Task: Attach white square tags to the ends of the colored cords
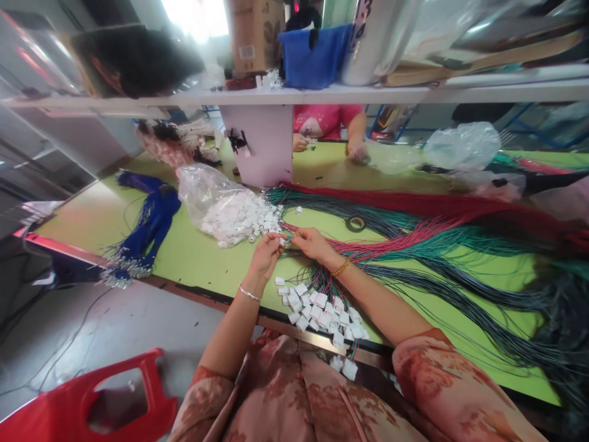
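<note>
Over the green tabletop (197,252), my left hand (265,256) pinches a small white connector (282,242) between thumb and fingertips. My right hand (316,245) is closed just to its right, its fingertips pinching a thin wire at the connector. How far the wire sits in the connector is too small to tell. Behind my left hand, a clear plastic bag (202,187) spills loose white connectors (234,218). Bundles of red wires (414,236), green wires (464,230) and black wires (442,283) run off to the right. Wired white connectors (317,310) lie piled below my hands.
A roll of tape (355,224) lies among the wires. Blue wire bundles (159,209) hang over the left table edge. A shelf (396,94) crosses above, bearing a blue bin (315,58). A co-worker in a pink shirt (326,120) sits opposite. A red stool (92,393) stands lower left.
</note>
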`<state>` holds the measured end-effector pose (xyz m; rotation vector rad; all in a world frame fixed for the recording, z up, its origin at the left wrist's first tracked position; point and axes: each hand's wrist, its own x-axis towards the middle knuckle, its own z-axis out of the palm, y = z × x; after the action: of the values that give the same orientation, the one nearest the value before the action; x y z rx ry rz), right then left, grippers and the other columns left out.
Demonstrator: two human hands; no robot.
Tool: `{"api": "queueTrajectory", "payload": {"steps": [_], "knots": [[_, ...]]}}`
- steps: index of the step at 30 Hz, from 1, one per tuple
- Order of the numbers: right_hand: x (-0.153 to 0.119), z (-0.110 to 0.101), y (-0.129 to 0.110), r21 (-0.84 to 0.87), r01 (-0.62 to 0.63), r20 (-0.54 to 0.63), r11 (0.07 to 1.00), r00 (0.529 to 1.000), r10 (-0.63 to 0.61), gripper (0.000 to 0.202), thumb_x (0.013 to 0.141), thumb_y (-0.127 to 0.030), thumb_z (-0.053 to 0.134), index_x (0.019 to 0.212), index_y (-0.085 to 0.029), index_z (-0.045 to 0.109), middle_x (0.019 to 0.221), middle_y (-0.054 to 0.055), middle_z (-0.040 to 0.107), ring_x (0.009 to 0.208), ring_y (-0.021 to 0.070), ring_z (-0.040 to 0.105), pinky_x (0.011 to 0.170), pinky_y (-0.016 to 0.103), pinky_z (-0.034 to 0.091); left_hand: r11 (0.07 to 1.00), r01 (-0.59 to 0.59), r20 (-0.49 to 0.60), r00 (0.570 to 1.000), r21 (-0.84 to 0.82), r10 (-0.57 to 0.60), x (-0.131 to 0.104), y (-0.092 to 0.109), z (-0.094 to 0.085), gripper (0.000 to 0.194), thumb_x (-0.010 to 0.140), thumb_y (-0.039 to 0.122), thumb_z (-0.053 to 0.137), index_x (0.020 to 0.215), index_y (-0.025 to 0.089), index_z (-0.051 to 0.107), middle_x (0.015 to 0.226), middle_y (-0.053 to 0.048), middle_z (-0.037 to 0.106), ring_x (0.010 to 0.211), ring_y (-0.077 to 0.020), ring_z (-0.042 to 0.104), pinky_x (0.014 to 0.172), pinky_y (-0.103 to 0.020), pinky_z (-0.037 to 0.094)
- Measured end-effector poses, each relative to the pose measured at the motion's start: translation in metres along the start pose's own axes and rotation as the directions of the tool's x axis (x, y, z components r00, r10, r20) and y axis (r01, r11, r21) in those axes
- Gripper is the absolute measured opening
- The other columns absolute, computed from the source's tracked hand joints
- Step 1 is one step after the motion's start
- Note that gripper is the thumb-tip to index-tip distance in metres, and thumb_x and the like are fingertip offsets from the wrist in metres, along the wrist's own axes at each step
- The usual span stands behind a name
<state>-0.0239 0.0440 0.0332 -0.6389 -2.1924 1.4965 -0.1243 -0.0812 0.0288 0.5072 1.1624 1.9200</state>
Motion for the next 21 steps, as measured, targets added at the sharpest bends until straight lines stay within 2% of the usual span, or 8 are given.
{"api": "queueTrajectory", "payload": {"steps": [4, 9, 15, 18, 21], "knots": [[0.0, 0.007, 0.005, 0.033, -0.006, 0.022, 0.999, 1.0, 0.005, 0.028, 0.073, -0.04, 0.052, 0.057, -0.018, 0.045, 0.053, -0.005, 0.041, 0.051, 0.0079, 0.034, 0.049, 0.021, 0.025, 0.991, -0.076, -0.003, 0.997, 0.112, 0.077, 0.001, -0.007, 0.0, 0.026, 0.065, 0.027, 0.079, 0.081, 0.016, 0.063, 0.085, -0.002, 0.068, 0.065, -0.007, 0.053, 0.063, -0.02, 0.042], [0.0, 0.007, 0.008, -0.019, 0.126, 0.065, 0.992, 0.99, -0.125, 0.025, 0.077, -0.037, 0.051, 0.063, -0.016, 0.052, 0.058, -0.004, 0.048, 0.055, 0.0089, 0.039, 0.053, 0.021, 0.029, 0.989, -0.075, -0.068, 0.994, 0.13, 0.084, 0.004, -0.01, -0.001, 0.026, 0.065, 0.03, 0.078, 0.081, 0.016, 0.063, 0.082, -0.002, 0.067, 0.059, -0.0061, 0.051, 0.059, -0.021, 0.04], [-0.001, 0.007, 0.008, -0.214, 0.167, 0.052, 0.962, 0.986, -0.159, 0.025, 0.079, -0.032, 0.052, 0.06, -0.016, 0.052, 0.055, -0.003, 0.048, 0.054, 0.0091, 0.038, 0.053, 0.022, 0.027, 0.978, -0.08, -0.083, 0.992, 0.195, 0.098, 0.003, -0.011, 0.001, 0.027, 0.064, 0.031, 0.078, 0.078, 0.015, 0.062, 0.073, -0.001, 0.065, 0.059, -0.007, 0.05, 0.058, -0.021, 0.038], [0.015, -0.001, 0.01, -0.291, 0.222, 0.098, 0.931, 0.975, -0.201, 0.024, 0.084, -0.031, 0.048, 0.069, -0.015, 0.059, 0.064, 0.0, 0.058, 0.059, 0.0106, 0.045, 0.058, 0.022, 0.031, 0.977, -0.076, -0.118, 0.988, 0.201, 0.101, 0.005, -0.012, -0.002, 0.026, 0.064, 0.031, 0.077, 0.079, 0.015, 0.062, 0.075, -0.001, 0.065, 0.057, -0.0064, 0.049, 0.056, -0.02, 0.037], [0.04, -0.013, 0.015, -0.507, 0.132, 0.028, 0.852, 0.99, -0.137, 0.02, 0.085, -0.029, 0.051, 0.08, -0.015, 0.064, 0.078, 0.004, 0.065, 0.068, 0.0135, 0.05, 0.062, 0.023, 0.033, 0.981, -0.057, -0.139, 0.987, 0.184, 0.084, 0.007, -0.011, -0.005, 0.025, 0.065, 0.031, 0.076, 0.08, 0.016, 0.063, 0.082, -0.002, 0.067, 0.058, -0.0062, 0.05, 0.055, -0.02, 0.037]]}}
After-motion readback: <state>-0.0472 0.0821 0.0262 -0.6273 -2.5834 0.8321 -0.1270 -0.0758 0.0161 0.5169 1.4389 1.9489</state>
